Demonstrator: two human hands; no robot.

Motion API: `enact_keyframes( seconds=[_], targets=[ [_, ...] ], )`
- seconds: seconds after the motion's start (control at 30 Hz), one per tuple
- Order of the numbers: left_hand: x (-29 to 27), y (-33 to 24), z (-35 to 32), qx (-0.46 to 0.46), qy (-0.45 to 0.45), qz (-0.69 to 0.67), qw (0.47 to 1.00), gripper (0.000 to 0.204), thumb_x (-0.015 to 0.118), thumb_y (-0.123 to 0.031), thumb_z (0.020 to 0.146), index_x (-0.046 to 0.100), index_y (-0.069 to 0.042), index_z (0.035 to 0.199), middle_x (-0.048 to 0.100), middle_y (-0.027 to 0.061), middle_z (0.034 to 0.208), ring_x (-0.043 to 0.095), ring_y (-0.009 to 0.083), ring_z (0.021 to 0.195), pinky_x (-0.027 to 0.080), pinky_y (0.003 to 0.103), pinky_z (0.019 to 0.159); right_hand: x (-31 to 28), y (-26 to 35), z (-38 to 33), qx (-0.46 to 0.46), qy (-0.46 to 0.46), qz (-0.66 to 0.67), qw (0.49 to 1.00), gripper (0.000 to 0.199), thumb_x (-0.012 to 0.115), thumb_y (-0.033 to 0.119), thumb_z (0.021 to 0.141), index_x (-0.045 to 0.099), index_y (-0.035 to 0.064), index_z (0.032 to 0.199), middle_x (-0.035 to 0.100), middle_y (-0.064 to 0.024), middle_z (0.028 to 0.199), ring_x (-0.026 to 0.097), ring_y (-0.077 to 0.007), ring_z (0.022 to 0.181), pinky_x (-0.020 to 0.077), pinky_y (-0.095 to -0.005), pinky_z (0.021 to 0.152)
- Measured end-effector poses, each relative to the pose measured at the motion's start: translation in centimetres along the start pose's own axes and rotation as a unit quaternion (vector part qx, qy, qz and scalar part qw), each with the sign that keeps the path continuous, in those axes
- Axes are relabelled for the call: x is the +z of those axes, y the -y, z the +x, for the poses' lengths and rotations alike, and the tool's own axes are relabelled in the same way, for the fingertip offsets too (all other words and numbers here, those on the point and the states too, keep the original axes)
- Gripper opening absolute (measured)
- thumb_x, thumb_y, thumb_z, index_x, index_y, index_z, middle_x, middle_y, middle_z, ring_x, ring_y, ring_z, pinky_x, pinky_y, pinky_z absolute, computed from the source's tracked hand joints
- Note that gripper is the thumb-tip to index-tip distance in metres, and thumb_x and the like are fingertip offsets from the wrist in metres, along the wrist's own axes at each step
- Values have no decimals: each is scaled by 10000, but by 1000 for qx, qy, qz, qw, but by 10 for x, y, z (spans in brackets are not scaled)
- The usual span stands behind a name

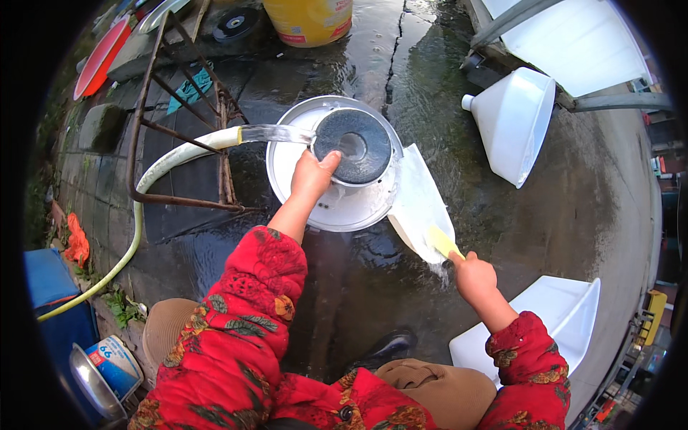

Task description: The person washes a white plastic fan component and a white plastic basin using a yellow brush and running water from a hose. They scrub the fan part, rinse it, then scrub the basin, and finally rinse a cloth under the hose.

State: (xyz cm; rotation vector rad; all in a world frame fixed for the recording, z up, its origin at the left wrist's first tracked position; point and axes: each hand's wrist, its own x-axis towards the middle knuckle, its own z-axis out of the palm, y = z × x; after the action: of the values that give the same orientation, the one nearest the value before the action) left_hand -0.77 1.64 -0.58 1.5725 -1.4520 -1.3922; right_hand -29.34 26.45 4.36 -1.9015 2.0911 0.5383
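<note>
A pale hose is lying across the wet concrete floor from the lower left, its long axis curving up and then running rightward, its mouth pointing right and pouring a clear stream of water toward the dark round lid. The left hand is gripping that lid at its lower left edge, thumb lying on the top face and the other fingers hidden beneath, holding it tilted over a wide white basin that is sitting on the floor. The lid is looking dark grey and speckled with a paler hub at its middle. Just right of the basin, a flat white board is leaning against its rim, its long axis slanting from upper left down to lower right. The right hand is closing around the handle of a yellow brush, which is pressing against the board's lower end and pointing up and left.
</note>
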Motion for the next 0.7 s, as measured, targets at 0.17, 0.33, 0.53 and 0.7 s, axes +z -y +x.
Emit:
enact_keyframes(
  seconds=[0.17, 0.33, 0.53, 0.7],
  targets=[
    [0, -5, 1, -27, 34, -37, 998, 313, 643, -282, 829, 620, 2, 958, 616, 71, 694, 561, 142, 503, 443, 271, 437, 17, 14, 42, 16, -114, 49, 992, 233, 530, 181, 849, 631, 161, 1059, 591, -146, 836, 642, -330, 665, 515, -430, 558],
    [2, -8, -4, -21, 17, -48, 998, 327, 644, -268, 834, 609, 26, 973, 623, 84, 719, 583, 157, 531, 466, 290, 453, 35, 17, 49, 2, 42, 237, 971, 355, 546, 125, 840, 594, 142, 1191, 620, -155, 822, 654, -323, 772, 512, -431, 649],
    [6, -9, -5, -20, 17, -47, 999, 265, 597, -276, 857, 608, -36, 967, 585, 21, 674, 517, 102, 498, 410, 258, 425, 29, 12, 50, 88, 204, 696, 683, 315, 518, 145, 883, 591, 65, 1178, 502, -6, 645, 332, -81, 409, 310, -247, 401],
    [9, -9, -8, -15, 9, -64, 998, 257, 596, -291, 856, 595, -46, 933, 567, 15, 643, 496, 102, 471, 397, 257, 420, 26, 30, 68, 32, -8, 470, 882, 327, 559, 148, 853, 588, 112, 1177, 650, -149, 815, 618, -275, 689, 484, -385, 667]
  ],
)
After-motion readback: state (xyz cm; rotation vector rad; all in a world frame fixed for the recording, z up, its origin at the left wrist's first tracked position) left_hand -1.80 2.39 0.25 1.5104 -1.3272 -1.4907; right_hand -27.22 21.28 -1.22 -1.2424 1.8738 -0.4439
